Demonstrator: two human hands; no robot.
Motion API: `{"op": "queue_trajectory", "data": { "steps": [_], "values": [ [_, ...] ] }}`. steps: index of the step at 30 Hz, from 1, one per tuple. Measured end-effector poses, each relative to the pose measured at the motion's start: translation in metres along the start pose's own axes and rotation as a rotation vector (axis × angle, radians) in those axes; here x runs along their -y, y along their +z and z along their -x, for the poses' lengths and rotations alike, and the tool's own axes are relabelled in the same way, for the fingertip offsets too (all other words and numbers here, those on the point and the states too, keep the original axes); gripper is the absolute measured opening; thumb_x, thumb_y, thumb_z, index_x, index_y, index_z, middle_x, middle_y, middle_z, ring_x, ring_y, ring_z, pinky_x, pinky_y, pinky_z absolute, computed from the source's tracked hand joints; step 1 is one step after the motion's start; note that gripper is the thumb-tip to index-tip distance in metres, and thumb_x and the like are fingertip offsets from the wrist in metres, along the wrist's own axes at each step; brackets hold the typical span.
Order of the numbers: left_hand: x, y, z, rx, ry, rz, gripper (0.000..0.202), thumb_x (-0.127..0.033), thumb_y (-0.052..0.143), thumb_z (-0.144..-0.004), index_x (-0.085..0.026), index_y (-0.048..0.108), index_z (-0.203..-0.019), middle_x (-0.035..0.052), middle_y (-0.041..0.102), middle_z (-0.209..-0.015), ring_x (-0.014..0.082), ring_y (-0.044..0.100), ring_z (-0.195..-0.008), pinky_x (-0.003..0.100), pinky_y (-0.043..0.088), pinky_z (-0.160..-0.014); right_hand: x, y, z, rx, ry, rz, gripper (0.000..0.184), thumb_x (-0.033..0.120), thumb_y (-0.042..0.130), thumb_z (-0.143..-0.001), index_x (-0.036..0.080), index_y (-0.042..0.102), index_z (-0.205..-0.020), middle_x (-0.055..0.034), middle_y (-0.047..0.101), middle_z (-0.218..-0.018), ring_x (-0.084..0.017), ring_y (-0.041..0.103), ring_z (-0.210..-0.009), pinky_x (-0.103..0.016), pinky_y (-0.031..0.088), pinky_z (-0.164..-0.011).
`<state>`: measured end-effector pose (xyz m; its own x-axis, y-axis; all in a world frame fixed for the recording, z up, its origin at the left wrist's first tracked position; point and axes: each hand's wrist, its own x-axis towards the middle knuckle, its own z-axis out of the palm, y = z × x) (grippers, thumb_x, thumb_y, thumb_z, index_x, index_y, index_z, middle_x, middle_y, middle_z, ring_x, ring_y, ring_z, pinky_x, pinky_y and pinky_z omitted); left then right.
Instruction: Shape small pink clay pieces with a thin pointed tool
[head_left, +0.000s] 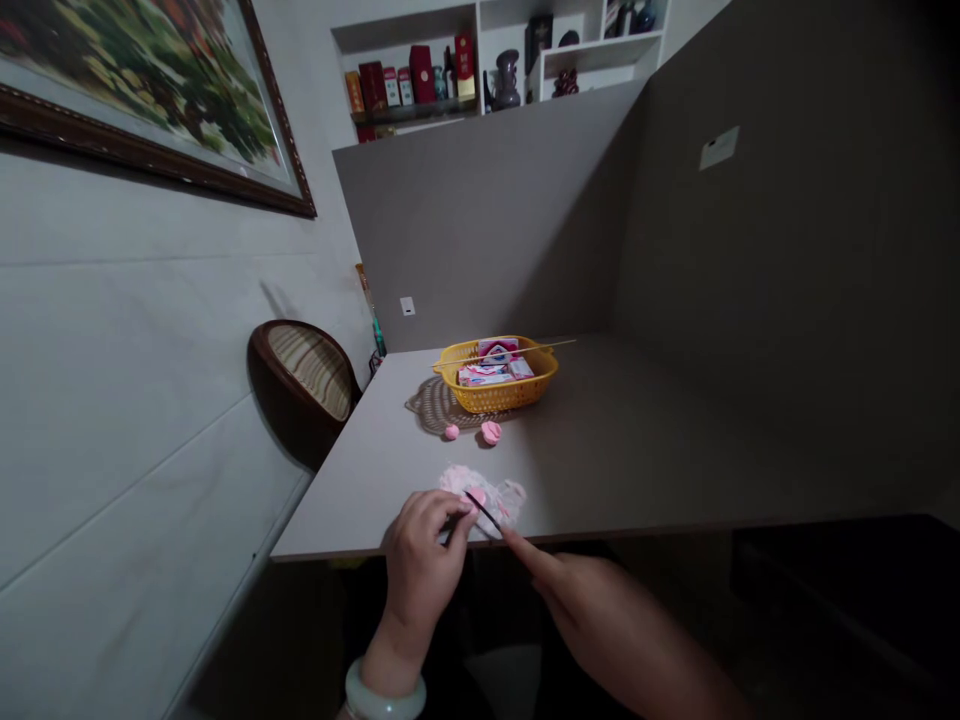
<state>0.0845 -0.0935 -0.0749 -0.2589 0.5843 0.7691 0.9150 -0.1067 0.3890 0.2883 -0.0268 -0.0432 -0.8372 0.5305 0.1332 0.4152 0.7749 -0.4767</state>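
My left hand (429, 540) is closed at the table's front edge, its fingertips holding a small pink piece (477, 496) that looks soft or waxy. In my right hand (574, 590) is a thin dark knife (484, 510), the index finger stretched along its back. The blade's tip lies against the pink piece. Under both is a crumpled whitish sheet (512, 497) strewn with pink shavings. Farther back sit a small pink ball (451, 432) and a larger carved pink lump (491, 433). The knife's handle is hidden in my right hand.
Behind the pink lumps stands a yellow plastic basket (495, 400) holding printed boxes (487, 374), with a thin stick (555, 345) across its rim. A dark wooden chair (300, 390) is at the table's left side. Grey panels (487, 220) enclose the back and right.
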Motion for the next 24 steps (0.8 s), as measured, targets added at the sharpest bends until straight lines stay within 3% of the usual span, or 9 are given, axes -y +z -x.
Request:
{"op": "queue_trajectory", "data": {
  "steps": [4,9,17,24],
  "values": [
    [-0.001,-0.001,-0.001,-0.006,0.008,0.002,0.005,-0.021,0.067,-0.090,-0.022,0.066,-0.085,0.0029,0.072,-0.087,0.0201,0.066,-0.086,0.034,0.053,-0.078,0.004,-0.002,-0.017,0.009,-0.046,0.013,0.068,0.006,0.034,-0.090,0.024,0.034,-0.156,-0.0128,0.078,-0.099,-0.021,0.074,-0.082,-0.025,0.052,-0.070],
    [-0.002,-0.001,0.001,0.005,-0.007,0.008,0.006,-0.022,0.067,-0.090,-0.022,0.067,-0.083,0.0037,0.072,-0.086,0.0206,0.067,-0.086,0.034,0.053,-0.077,-0.005,-0.001,0.006,0.025,0.014,-0.088,0.064,0.009,0.033,-0.092,0.028,0.042,-0.152,-0.0109,0.075,-0.113,-0.020,0.073,-0.094,-0.026,0.053,-0.078],
    [-0.002,0.000,0.000,0.002,-0.020,-0.001,0.005,-0.021,0.067,-0.090,-0.021,0.067,-0.085,0.0042,0.073,-0.088,0.0209,0.067,-0.086,0.035,0.054,-0.078,0.004,-0.001,-0.017,-0.019,-0.039,-0.031,0.065,0.007,0.035,-0.091,0.024,0.038,-0.154,-0.0118,0.078,-0.101,-0.019,0.074,-0.085,-0.025,0.053,-0.073],
    [-0.003,-0.001,0.000,0.009,-0.020,0.007,0.006,-0.021,0.068,-0.089,-0.021,0.067,-0.084,0.0033,0.073,-0.087,0.0202,0.066,-0.086,0.035,0.053,-0.079,-0.008,-0.001,0.011,0.023,0.020,-0.034,0.064,0.008,0.034,-0.092,0.028,0.043,-0.152,-0.0089,0.078,-0.101,-0.019,0.074,-0.084,-0.025,0.053,-0.073]
  ]
}}
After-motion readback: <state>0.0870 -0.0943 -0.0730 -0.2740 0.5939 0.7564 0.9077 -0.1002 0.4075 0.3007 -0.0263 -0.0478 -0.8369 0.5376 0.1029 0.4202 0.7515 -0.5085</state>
